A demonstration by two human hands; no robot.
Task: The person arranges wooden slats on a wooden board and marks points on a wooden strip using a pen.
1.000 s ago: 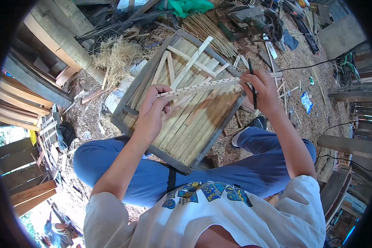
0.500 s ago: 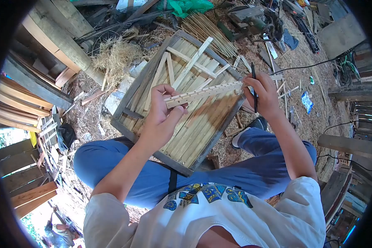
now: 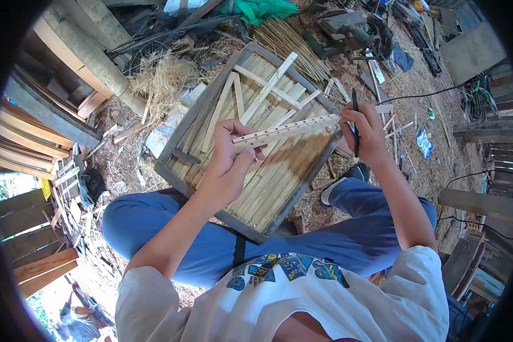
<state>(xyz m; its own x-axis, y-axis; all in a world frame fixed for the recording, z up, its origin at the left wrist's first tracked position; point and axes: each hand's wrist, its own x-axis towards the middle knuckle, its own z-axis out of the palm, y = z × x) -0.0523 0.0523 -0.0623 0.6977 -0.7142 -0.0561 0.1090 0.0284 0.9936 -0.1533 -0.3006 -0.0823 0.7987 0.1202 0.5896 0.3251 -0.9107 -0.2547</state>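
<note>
A pale wooden strip (image 3: 293, 130) with rows of small dark holes spans between my hands, above a low slatted wooden table (image 3: 256, 214). My left hand (image 3: 233, 159) pinches its near end between thumb and fingers. At the far end, my right hand (image 3: 367, 134) has its fingers closed around a slim black pen-like tool (image 3: 355, 98), held upright; the fingertips touch the strip. Thin loose wooden sticks (image 3: 268, 88) lie across the table top beyond the strip. A small pale block (image 3: 329, 130) shows beside the strip near the right hand.
A bundle of thin sticks (image 3: 290, 48) lies behind the table, next to a green-grey machine (image 3: 347, 31). Straw (image 3: 162, 77) is heaped at the left. A black cable (image 3: 427, 94) crosses the shaving-covered ground. Another person (image 3: 80, 322) is at the lower left.
Both hands and the strip appear slightly further right, as does the table, so the view has shifted a little. The grips look the same.
</note>
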